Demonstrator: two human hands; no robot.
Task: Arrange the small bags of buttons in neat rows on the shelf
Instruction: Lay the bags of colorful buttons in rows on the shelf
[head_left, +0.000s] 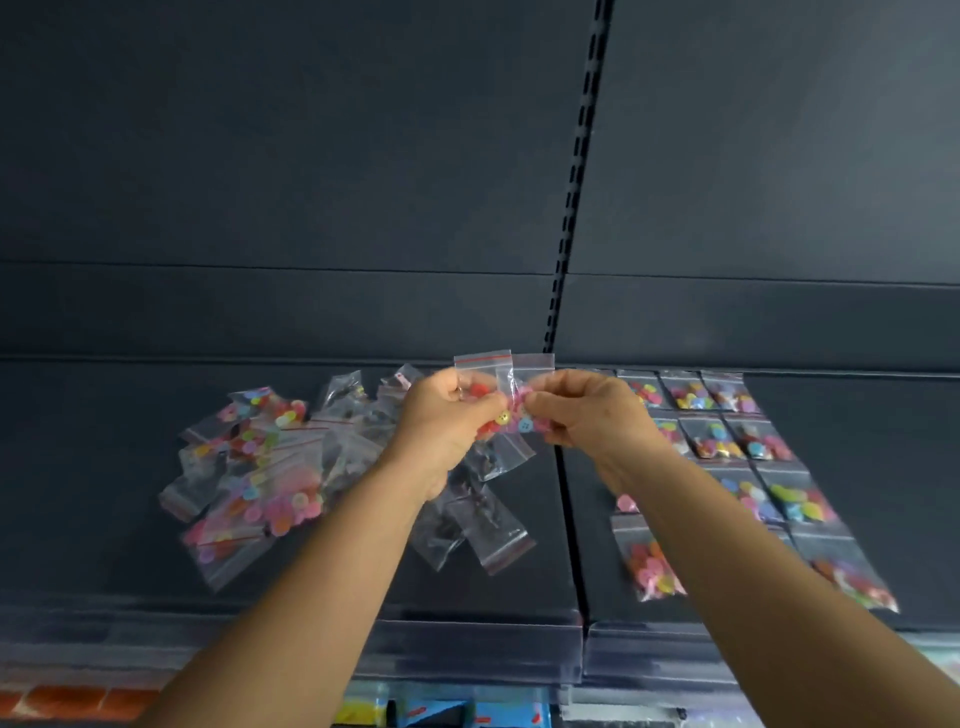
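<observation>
Above the dark shelf (519, 582) both hands hold small clear zip bags of coloured buttons. My left hand (447, 421) grips a bag of red buttons (480, 371), with further bags hanging below its fingers. My right hand (587, 410) pinches a bag of pink and blue buttons (524, 415) beside it; the two bags touch. A loose heap of button bags (260, 467) lies on the left half of the shelf. On the right half, button bags lie in neat rows (727, 441), partly hidden by my right forearm.
A slotted upright (571, 208) divides the dark back panel. A seam (569, 519) splits the shelf into two boards. Clear price strips (467, 654) run along the front edge. Colourful goods (441, 714) show on the level below.
</observation>
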